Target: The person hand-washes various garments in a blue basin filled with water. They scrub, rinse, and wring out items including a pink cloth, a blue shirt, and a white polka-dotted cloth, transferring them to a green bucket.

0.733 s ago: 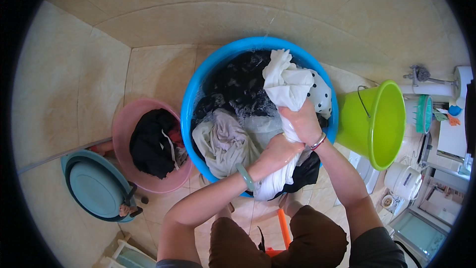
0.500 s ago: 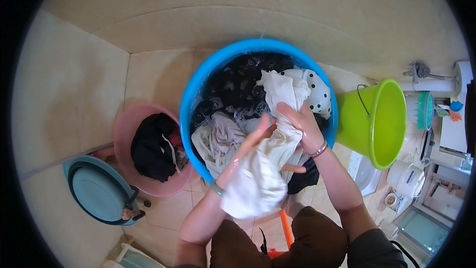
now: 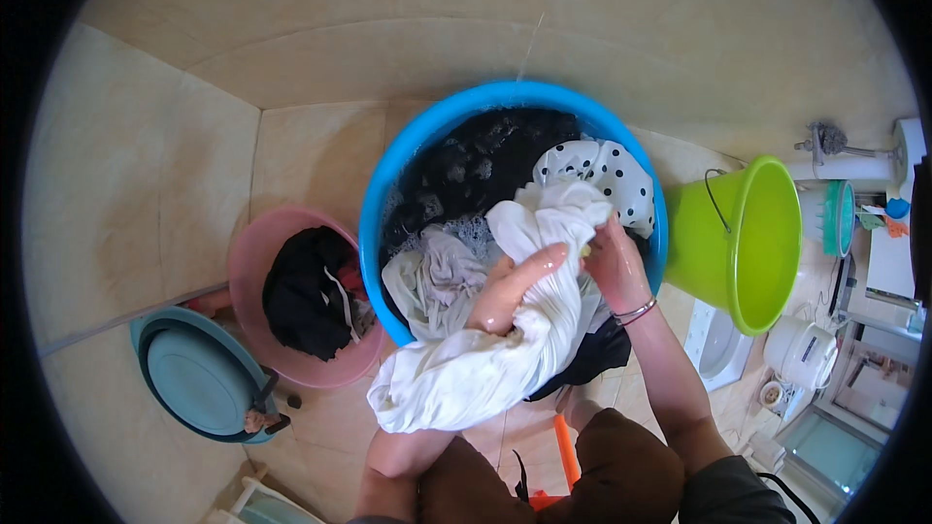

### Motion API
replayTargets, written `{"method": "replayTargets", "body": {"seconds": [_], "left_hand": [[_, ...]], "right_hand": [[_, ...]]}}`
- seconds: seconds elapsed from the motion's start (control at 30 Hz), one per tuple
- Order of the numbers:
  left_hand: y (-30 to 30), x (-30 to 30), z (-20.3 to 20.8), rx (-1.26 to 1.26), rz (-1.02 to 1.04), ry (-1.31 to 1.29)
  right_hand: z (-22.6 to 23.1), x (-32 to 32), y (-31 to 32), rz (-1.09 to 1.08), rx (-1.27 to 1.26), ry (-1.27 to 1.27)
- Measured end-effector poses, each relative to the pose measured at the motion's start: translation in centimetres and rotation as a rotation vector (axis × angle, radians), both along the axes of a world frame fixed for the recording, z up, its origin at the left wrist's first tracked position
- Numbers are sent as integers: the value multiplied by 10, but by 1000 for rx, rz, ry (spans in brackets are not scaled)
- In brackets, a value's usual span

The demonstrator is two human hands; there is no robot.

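A long, wet white cloth [image 3: 456,378], bunched and partly twisted, stretches over the front of the blue tub [image 3: 372,204]; its kind of garment does not show. My left hand [image 3: 510,293] is closed around its middle, thumb across the top, and the cloth drapes over my left forearm. At its upper end my right hand [image 3: 619,260] grips the edge, with the fingertips partly hidden behind the folds. Inside the tub are dark clothes [image 3: 466,160] in sudsy water, a pale garment [image 3: 442,277] and a white cloth with black dots [image 3: 621,184].
A pink basin [image 3: 248,272] with dark clothes stands left of the tub, beside stacked grey-blue basins [image 3: 194,378]. To the right is a lime-green bucket [image 3: 767,243] with a wire handle. Farther right are a white pail [image 3: 801,349] and a squat-toilet pan [image 3: 718,340]. Walls rise behind and left.
The white cloth has shifted and now drapes farther left over my left forearm. My left hand, open before, has closed around it. The right hand has moved slightly down and right.
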State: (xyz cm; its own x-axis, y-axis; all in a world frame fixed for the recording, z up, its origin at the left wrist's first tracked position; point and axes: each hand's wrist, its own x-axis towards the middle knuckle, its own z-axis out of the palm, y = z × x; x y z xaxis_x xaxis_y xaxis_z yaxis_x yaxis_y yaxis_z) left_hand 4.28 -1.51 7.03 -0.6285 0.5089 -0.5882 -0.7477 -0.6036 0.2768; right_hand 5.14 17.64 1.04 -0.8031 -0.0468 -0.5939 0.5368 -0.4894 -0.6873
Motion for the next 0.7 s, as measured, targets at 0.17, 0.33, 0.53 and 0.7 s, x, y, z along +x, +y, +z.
{"method": "replayTargets", "body": {"seconds": [0.17,0.33,0.53,0.7], "left_hand": [[3,17,11,187,-129,-156],[13,34,-25,63,-204,-51],[12,41,-40,175,71,-111],[11,24,-17,51,-178,-13]], "right_hand": [[-25,-24,-4,106,-601,55],[12,-63,23,341,-19,169],[77,-39,-20,867,1321,816],[68,-27,9,718,800,748]]}}
